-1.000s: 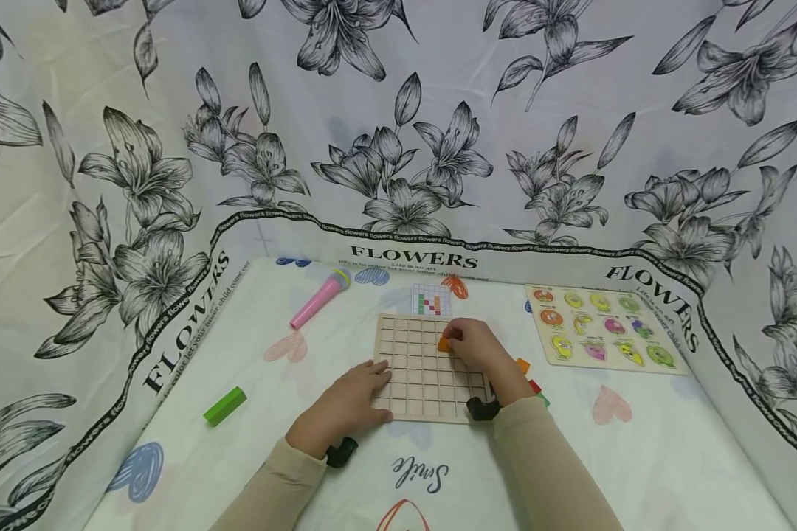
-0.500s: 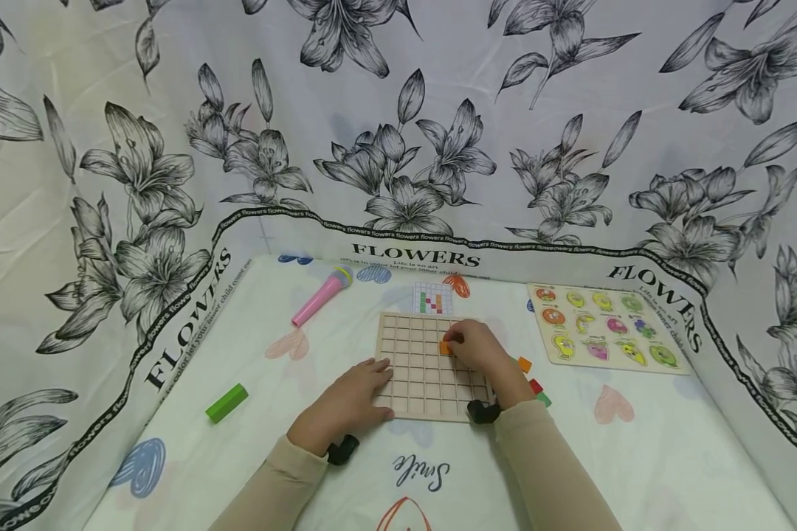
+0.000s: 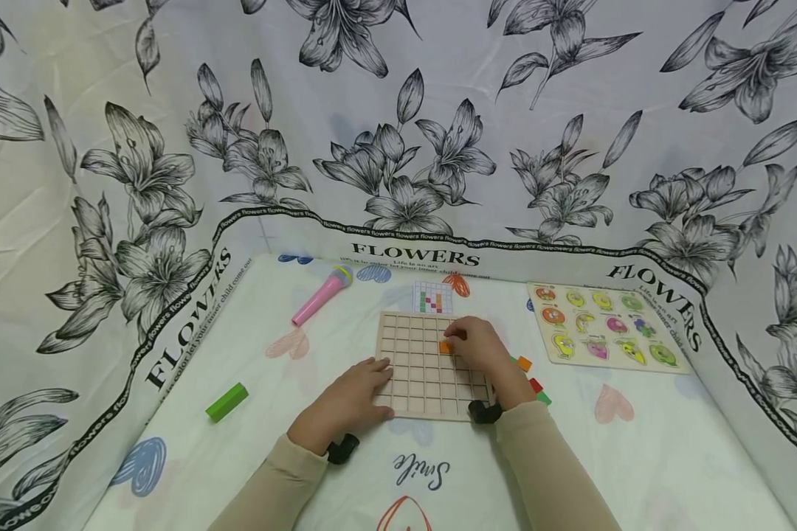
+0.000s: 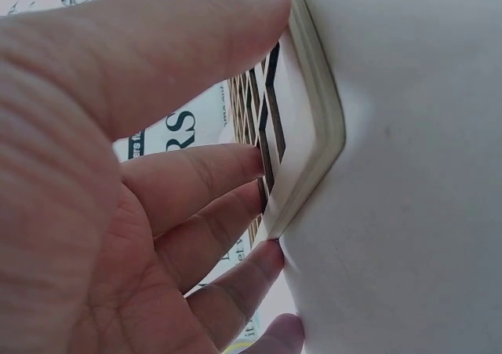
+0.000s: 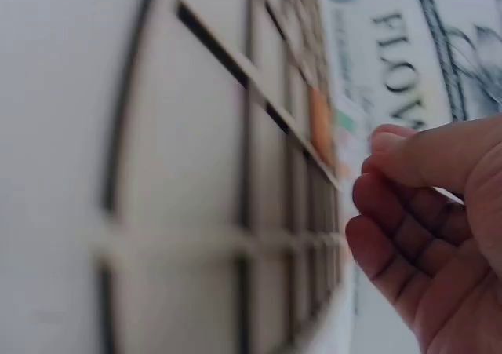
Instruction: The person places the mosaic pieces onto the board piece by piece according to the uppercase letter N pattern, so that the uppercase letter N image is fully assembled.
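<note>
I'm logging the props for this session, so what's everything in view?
Grid board: one, pale wood, centre
Orange block: one, orange, on the grid board
Loose blocks: at least three, orange, red and green, right of the grid board
Long block: one, green, left
Toy microphone: one, mostly pink, back left
Pattern card: one, white with coloured squares, behind the grid board
Fruit board: one, pale with colourful fruit, back right
Flowered cloth: count unclear, white with black print, back and sides
Wrist devices: two, black, at the wrists
Sleeves: two, beige, front
Left grip: one, grid board's left edge
Right grip: one, near the orange block
</note>
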Demonstrator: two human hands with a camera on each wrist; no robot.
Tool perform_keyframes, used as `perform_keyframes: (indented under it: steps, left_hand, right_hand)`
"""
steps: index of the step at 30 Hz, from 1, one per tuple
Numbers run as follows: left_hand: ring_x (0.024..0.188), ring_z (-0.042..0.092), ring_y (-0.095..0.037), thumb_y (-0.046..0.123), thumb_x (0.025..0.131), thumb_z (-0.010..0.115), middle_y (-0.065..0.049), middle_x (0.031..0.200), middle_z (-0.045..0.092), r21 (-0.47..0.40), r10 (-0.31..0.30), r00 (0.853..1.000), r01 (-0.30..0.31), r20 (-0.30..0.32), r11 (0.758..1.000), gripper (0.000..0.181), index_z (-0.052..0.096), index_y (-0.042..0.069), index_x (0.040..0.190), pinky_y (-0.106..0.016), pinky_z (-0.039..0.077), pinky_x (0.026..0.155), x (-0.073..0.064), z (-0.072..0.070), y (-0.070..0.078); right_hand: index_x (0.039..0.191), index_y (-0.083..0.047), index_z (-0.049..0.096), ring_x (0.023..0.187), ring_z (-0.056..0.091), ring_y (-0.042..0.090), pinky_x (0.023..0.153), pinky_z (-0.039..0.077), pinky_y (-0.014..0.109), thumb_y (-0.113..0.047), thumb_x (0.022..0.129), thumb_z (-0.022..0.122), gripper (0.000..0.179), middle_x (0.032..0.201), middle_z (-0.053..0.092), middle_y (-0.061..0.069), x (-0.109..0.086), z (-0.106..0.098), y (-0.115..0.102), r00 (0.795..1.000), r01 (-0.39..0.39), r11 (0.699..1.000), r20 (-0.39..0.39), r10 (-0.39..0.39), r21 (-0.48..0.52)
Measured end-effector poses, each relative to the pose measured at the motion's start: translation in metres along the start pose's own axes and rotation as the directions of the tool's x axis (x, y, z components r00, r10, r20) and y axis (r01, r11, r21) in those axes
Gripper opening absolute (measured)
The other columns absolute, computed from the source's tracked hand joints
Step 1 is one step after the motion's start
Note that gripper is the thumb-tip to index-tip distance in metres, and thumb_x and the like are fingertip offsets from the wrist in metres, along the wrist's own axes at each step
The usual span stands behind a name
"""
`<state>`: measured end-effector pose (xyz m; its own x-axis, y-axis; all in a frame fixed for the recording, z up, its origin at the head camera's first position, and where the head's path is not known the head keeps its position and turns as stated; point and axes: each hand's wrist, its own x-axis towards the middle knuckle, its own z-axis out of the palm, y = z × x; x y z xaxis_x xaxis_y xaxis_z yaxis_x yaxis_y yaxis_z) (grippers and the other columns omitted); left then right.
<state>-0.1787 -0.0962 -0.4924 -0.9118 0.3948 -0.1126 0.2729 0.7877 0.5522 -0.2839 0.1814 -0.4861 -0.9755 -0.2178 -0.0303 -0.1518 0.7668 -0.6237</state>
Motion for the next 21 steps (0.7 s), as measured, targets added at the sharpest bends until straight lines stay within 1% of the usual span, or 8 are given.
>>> perform_keyframes:
  steps: [2,4,6,8,11,15,18,21]
  left_hand:
    - [0.164,0.035,-0.039,0.026,0.092,0.089,-0.011,0.172,0.046,0.000,-0.002,1.000,0.002,0.002,1.000,0.073,0.060,0.001,0.154,-0.059,0.034,0.131,0.000,0.000,0.001]
    - [0.163,0.035,-0.039,0.026,0.092,0.089,-0.011,0.172,0.046,0.002,-0.003,1.000,0.003,0.005,1.000,0.073,0.060,0.001,0.154,-0.059,0.034,0.132,0.000,0.000,0.001]
    - [0.163,0.035,-0.039,0.026,0.092,0.089,-0.012,0.172,0.046,0.008,-0.002,1.000,0.002,0.005,1.000,0.072,0.060,0.001,0.154,-0.059,0.034,0.132,0.001,0.000,0.002]
    - [0.163,0.036,-0.040,0.026,0.092,0.089,-0.012,0.171,0.047,0.008,-0.003,1.000,0.003,0.003,1.000,0.072,0.061,0.001,0.154,-0.058,0.034,0.132,0.001,0.000,0.002]
    - [0.163,0.036,-0.040,0.026,0.092,0.089,-0.012,0.171,0.047,0.011,-0.003,1.000,0.003,0.000,1.000,0.073,0.061,0.000,0.153,-0.058,0.034,0.132,0.001,-0.001,0.002]
    - [0.163,0.036,-0.040,0.025,0.091,0.089,-0.013,0.171,0.047,0.010,0.001,1.000,-0.001,0.001,1.000,0.073,0.061,0.000,0.153,-0.058,0.035,0.131,0.000,-0.001,0.002]
    - [0.163,0.036,-0.040,0.026,0.091,0.090,-0.013,0.171,0.047,0.008,0.000,1.000,0.000,0.003,1.000,0.073,0.061,0.000,0.153,-0.058,0.035,0.131,0.000,-0.002,0.002]
    - [0.163,0.036,-0.039,0.027,0.091,0.090,-0.012,0.172,0.047,0.014,-0.004,1.000,0.004,0.004,1.000,0.073,0.061,0.001,0.153,-0.057,0.035,0.131,0.001,-0.002,0.002]
  right_hand:
    - [0.118,-0.008,0.080,0.111,0.067,0.029,0.102,0.058,0.051,-0.014,0.108,0.068,0.017,0.124,0.075,0.011,-0.009,-0.011,0.005,0.998,-0.003,0.999,-0.061,0.005,0.043]
    - [0.124,-0.007,0.079,0.112,0.068,0.030,0.099,0.059,0.050,-0.015,0.109,0.066,0.021,0.127,0.075,0.012,-0.019,-0.023,0.014,0.992,-0.019,0.997,-0.125,0.028,0.069]
    - [0.128,-0.007,0.077,0.109,0.067,0.030,0.093,0.060,0.046,-0.017,0.110,0.065,0.024,0.126,0.075,0.013,-0.029,-0.036,0.025,0.983,-0.057,0.995,-0.167,0.070,0.083]
    - [0.130,-0.007,0.076,0.106,0.064,0.030,0.086,0.059,0.040,-0.019,0.110,0.064,0.026,0.125,0.073,0.013,-0.039,-0.048,0.040,0.974,-0.112,0.990,-0.187,0.126,0.083]
    - [0.133,-0.006,0.073,0.104,0.061,0.030,0.079,0.055,0.033,-0.020,0.110,0.063,0.028,0.123,0.069,0.015,-0.055,-0.060,0.062,0.960,-0.212,0.975,-0.174,0.222,0.075]
    - [0.135,-0.004,0.070,0.103,0.057,0.030,0.076,0.051,0.030,-0.021,0.109,0.063,0.032,0.121,0.065,0.015,-0.070,-0.066,0.085,0.936,-0.327,0.941,-0.108,0.335,0.091]
    - [0.139,-0.004,0.068,0.104,0.057,0.030,0.081,0.053,0.033,-0.023,0.108,0.064,0.036,0.123,0.065,0.017,-0.073,-0.064,0.095,0.925,-0.368,0.922,-0.055,0.377,0.120]
    - [0.141,-0.003,0.068,0.106,0.059,0.030,0.089,0.057,0.039,-0.026,0.108,0.068,0.040,0.127,0.067,0.018,-0.071,-0.060,0.100,0.928,-0.365,0.924,-0.038,0.371,0.115]
